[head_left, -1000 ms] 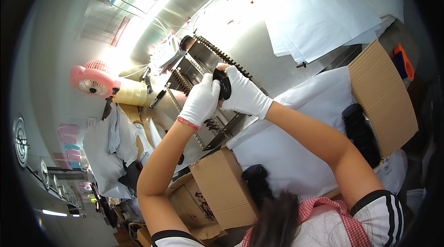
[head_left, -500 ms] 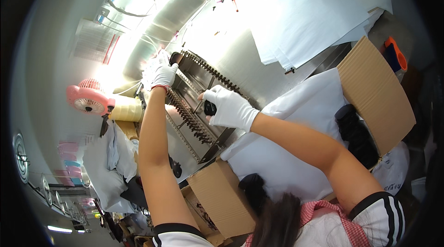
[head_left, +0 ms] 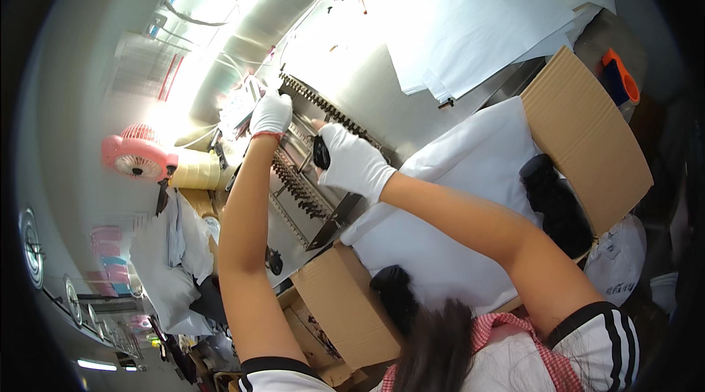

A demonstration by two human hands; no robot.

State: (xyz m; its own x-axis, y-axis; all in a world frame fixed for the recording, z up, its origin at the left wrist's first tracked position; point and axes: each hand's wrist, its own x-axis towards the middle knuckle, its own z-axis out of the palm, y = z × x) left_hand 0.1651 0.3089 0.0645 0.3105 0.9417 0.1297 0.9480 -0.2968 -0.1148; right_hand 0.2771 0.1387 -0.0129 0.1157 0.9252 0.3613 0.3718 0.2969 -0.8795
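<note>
Gloved right hand (head_left: 358,164) clamps a small black part (head_left: 321,153) over the toothed metal rack (head_left: 308,172); left hand (head_left: 271,114) rests, fingers closed, on its far end. Part looks light, rigid, best pinched by its sides.

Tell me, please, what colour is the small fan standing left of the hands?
Pink, with a paler grille; the fan shows best in the head view.

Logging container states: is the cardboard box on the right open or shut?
Open. The box's flap stands raised, and dark items show inside against white lining.
</note>
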